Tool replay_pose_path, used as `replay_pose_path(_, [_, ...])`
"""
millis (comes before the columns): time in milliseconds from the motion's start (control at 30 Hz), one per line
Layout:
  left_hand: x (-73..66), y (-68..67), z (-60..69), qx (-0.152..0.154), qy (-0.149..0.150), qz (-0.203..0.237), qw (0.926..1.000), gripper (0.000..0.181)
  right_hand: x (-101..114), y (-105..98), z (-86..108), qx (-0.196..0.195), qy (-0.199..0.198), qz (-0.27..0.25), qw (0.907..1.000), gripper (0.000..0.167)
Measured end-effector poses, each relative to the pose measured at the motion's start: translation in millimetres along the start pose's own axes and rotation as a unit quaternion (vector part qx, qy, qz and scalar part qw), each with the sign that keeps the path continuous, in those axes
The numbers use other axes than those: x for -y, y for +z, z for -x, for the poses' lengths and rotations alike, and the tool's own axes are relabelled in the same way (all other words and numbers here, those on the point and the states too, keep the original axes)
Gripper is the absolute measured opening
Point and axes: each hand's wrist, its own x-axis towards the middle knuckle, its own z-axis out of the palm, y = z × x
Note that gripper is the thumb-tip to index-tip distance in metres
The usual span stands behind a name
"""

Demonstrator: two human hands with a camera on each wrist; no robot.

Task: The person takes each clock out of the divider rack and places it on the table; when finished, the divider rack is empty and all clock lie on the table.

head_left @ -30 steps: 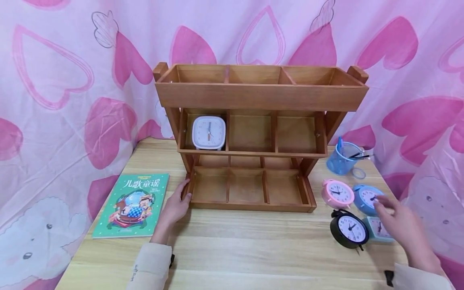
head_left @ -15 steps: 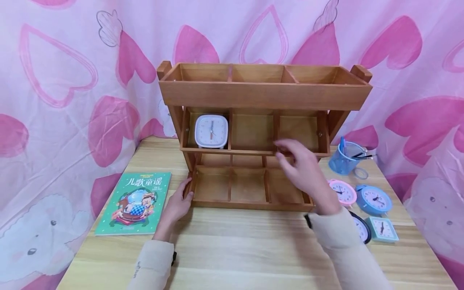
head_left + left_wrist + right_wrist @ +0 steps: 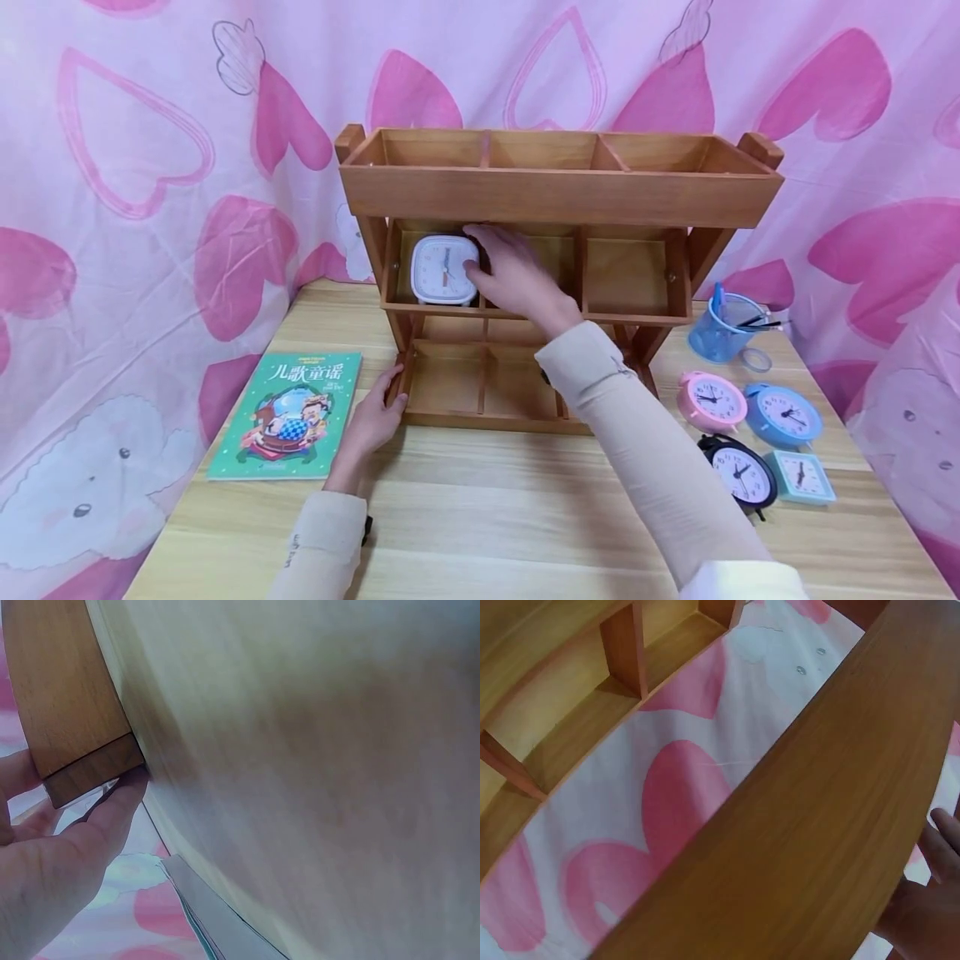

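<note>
A tiered wooden shelf (image 3: 558, 196) with open compartments stands on the table. In its middle tier, at the left, sits a white alarm clock (image 3: 441, 279). My right hand (image 3: 521, 275) reaches into that tier, thumb over the clock's right edge and fingers by its upper right corner; whether they pinch it is not clear. The right wrist view shows this hand (image 3: 930, 900) only at the edge, partly behind a wooden board, with the clock out of sight. My left hand (image 3: 375, 421) grips the shelf's lower left corner; the left wrist view shows thumb and fingers around the wooden end (image 3: 94, 769).
At the right stand pink (image 3: 712, 400), blue (image 3: 783, 414), black (image 3: 742, 475) and mint green (image 3: 802, 477) clocks. Behind them are a blue mesh pen cup (image 3: 720, 333) and a tape roll (image 3: 756, 359). A green book (image 3: 288, 417) lies left. A pink heart-patterned curtain (image 3: 247, 192) hangs behind.
My right hand has moved left from beside the clocks at the right, across the shelf, to the white clock. My left hand keeps its hold. The view has shifted slightly.
</note>
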Motion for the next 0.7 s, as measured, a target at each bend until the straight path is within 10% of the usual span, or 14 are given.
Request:
replay_pose_path(233, [1.9,-1.2,-1.8,0.006,-0.001,-0.001,1.0000,0.055,10,3,-12.4,0.056,0.043,0.001,0.9976,0.050])
replay_pose_path(700, [1.0,0.1,-0.5,-0.002,0.011,-0.002,0.9999,0.054,13,4,-1.8,-0.067,0.050,-0.162,0.9833,0.029])
